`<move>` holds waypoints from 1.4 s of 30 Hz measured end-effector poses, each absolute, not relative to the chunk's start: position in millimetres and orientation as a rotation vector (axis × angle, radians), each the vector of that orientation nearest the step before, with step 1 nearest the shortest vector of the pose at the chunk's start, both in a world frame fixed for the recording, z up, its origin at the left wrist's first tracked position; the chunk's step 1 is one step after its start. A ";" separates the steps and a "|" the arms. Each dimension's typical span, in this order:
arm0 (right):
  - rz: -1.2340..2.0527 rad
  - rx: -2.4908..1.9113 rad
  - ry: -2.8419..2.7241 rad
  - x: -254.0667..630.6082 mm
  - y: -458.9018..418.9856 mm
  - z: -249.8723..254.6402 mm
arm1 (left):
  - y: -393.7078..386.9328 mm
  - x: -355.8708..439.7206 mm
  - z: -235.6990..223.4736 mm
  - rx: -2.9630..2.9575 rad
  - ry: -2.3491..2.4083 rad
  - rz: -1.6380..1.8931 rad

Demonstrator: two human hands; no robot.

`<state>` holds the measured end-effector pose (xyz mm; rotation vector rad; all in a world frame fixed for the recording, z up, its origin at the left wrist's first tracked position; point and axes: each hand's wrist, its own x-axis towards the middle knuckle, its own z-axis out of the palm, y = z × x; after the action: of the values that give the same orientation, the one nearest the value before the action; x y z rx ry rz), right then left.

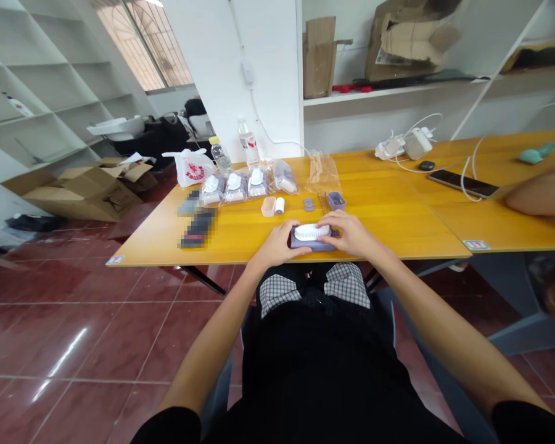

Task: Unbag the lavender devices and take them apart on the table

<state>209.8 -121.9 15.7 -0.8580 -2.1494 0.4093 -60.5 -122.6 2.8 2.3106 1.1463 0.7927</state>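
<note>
A light purple oblong case (300, 245) lies near the table's front edge. On top of it sits a white oval piece (311, 232) with a ridged edge, like a brush head. My left hand (281, 242) grips the left end of the purple case between thumb and fingers. From the right, my right hand (350, 233) closes its fingers round the right end of the white oval piece. Just beyond are a small purple tub (336, 200), a coil spring (322, 202), a flat purple part (309, 204), a white cylinder (280, 206) and a pale pink cup (268, 206).
Several bagged white-and-grey items (235, 187) line the back left, before two bottles (248, 145) and a plastic bag (193, 168). A clear bag (322, 171) lies behind the parts. Rightward are a phone (463, 183), chargers (417, 143) and another person's arm (539, 192).
</note>
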 end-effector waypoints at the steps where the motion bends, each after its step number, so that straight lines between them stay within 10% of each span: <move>1: 0.405 -0.858 -2.144 210.4 -121.1 15.3 | -122.7 -60.3 3.1 2.310 1.149 0.792; 42: 0.609 -0.904 -2.077 220.3 -114.6 9.9 | -119.8 -61.4 -0.4 2.139 1.202 1.010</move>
<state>220.3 -114.6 9.9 -0.9045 -2.0774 0.6094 -61.4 -119.8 -0.4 2.1394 1.2021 1.0103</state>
